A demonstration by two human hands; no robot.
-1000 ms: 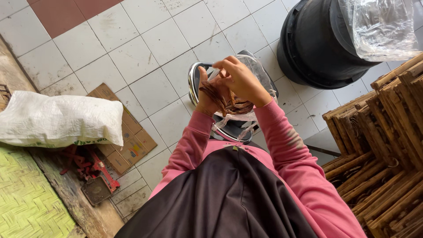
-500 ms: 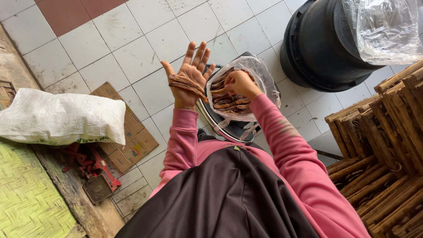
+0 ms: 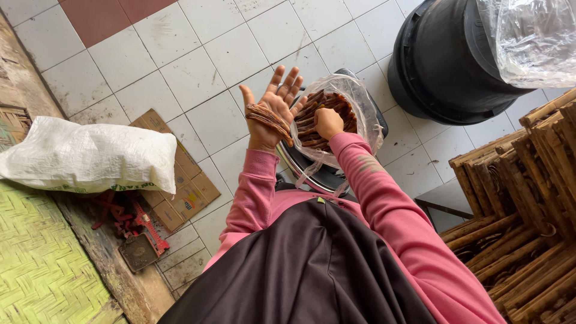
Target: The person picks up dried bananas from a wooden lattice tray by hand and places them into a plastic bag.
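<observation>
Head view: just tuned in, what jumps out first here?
At centre, the left hand is raised palm-open with a few brown sticks lying across it, while the right hand reaches into a clear plastic bag full of the same sticks. A large black bucket stands upper right, a white sack lies at left, and stacked wooden racks fill the right edge.

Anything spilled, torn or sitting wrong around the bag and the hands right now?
No spill shows. The brown sticks all sit inside the clear bag, and a few lie across the open left hand. The right hand is in the bag's mouth. The only clutter is flattened cardboard and red scraps on the floor.
</observation>
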